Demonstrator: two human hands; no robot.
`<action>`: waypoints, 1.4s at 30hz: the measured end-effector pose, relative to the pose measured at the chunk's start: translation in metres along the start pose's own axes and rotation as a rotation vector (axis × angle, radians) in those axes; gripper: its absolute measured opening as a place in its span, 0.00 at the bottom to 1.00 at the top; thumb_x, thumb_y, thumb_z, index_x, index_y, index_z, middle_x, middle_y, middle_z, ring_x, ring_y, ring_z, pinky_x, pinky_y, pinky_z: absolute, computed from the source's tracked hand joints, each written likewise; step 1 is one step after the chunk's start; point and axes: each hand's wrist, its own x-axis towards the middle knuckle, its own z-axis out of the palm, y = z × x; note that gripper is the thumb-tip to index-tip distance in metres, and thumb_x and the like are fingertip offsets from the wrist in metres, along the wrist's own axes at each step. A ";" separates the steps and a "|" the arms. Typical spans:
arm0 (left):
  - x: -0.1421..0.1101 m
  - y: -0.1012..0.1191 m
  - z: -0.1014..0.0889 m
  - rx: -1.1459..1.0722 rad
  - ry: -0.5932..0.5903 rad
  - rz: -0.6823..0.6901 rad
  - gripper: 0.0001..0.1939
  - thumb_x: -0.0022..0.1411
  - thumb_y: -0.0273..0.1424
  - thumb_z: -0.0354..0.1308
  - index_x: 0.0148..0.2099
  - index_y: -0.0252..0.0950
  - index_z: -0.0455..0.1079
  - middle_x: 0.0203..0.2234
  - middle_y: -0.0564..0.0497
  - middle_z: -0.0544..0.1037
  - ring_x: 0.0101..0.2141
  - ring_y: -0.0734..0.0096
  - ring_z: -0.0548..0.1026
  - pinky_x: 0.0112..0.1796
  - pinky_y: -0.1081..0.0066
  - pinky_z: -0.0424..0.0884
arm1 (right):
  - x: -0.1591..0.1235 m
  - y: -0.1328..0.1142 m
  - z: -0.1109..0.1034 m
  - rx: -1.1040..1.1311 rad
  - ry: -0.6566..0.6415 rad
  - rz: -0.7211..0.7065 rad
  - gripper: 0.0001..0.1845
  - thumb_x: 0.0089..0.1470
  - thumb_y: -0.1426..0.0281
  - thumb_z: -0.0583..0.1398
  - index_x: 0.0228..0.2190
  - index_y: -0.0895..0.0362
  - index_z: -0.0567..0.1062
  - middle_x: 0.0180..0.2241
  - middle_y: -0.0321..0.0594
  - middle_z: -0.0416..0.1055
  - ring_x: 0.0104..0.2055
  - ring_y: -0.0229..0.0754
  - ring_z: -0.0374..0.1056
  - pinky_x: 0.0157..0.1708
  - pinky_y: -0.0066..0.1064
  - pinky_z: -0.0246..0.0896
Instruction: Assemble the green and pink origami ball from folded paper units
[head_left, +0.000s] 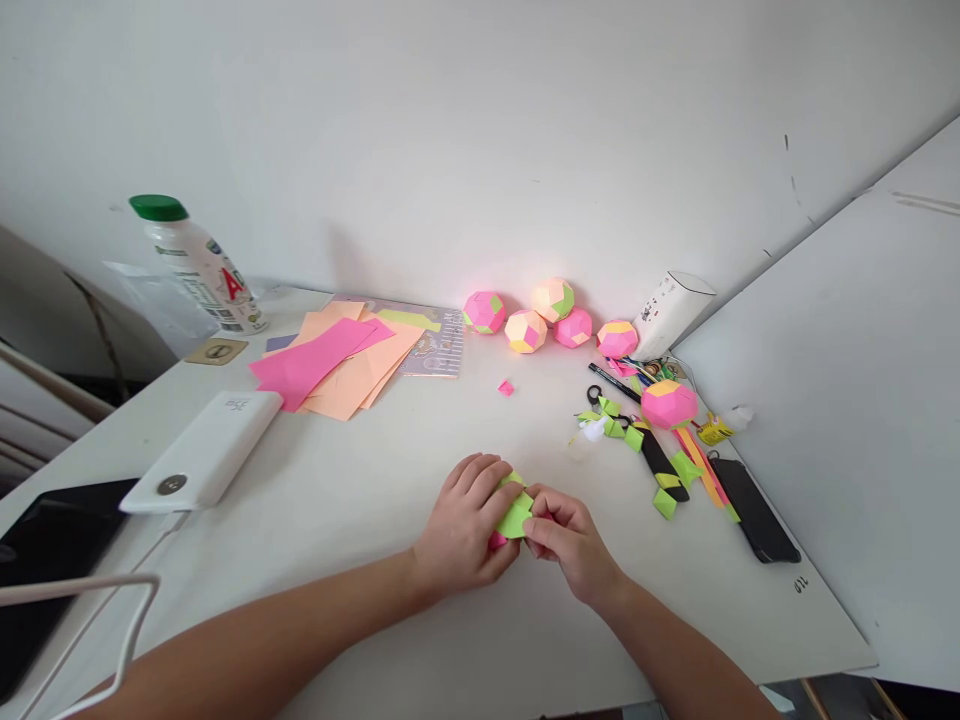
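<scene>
Near the front of the white table, my left hand point(469, 520) is wrapped round a green and pink folded-paper piece point(516, 517). The fingers of my right hand point(566, 540) pinch its right edge, where a bit of pink shows. Much of the piece is hidden by both hands. Beyond them, a small pink folded-paper unit point(506, 388) lies on the table. Several small green folded-paper units point(634, 438) lie to the right, around black scissors point(594, 394). Finished-looking paper balls in pink, peach, yellow and green, such as a pink-green ball point(484, 313), stand along the wall.
To the left are pink and peach paper sheets point(345, 360), a white power bank point(206, 450), a green-capped bottle point(199, 265) and a dark tablet-like device point(60, 560). On the right lie a black phone point(754, 508), a glue bottle point(724, 425) and a white paper tube point(671, 310).
</scene>
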 end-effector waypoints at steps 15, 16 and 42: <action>-0.002 0.000 -0.001 0.020 -0.014 -0.010 0.23 0.47 0.30 0.54 0.49 0.35 0.64 0.45 0.40 0.70 0.50 0.47 0.65 0.52 0.46 0.60 | -0.001 -0.002 0.000 -0.036 0.023 0.013 0.15 0.43 0.72 0.59 0.14 0.56 0.58 0.19 0.30 0.56 0.20 0.32 0.49 0.20 0.29 0.41; -0.002 0.000 -0.001 0.021 -0.016 -0.010 0.23 0.47 0.29 0.54 0.49 0.35 0.64 0.45 0.40 0.70 0.50 0.47 0.65 0.52 0.46 0.60 | -0.001 -0.002 0.000 -0.036 0.023 0.011 0.15 0.43 0.72 0.59 0.14 0.56 0.58 0.19 0.30 0.56 0.20 0.32 0.49 0.21 0.29 0.41; 0.000 0.001 -0.001 -0.030 0.035 -0.003 0.24 0.53 0.39 0.56 0.50 0.35 0.63 0.44 0.39 0.69 0.49 0.46 0.66 0.50 0.45 0.61 | 0.001 -0.005 -0.006 -0.063 0.065 -0.018 0.14 0.43 0.73 0.58 0.14 0.56 0.57 0.17 0.30 0.56 0.19 0.32 0.50 0.19 0.28 0.41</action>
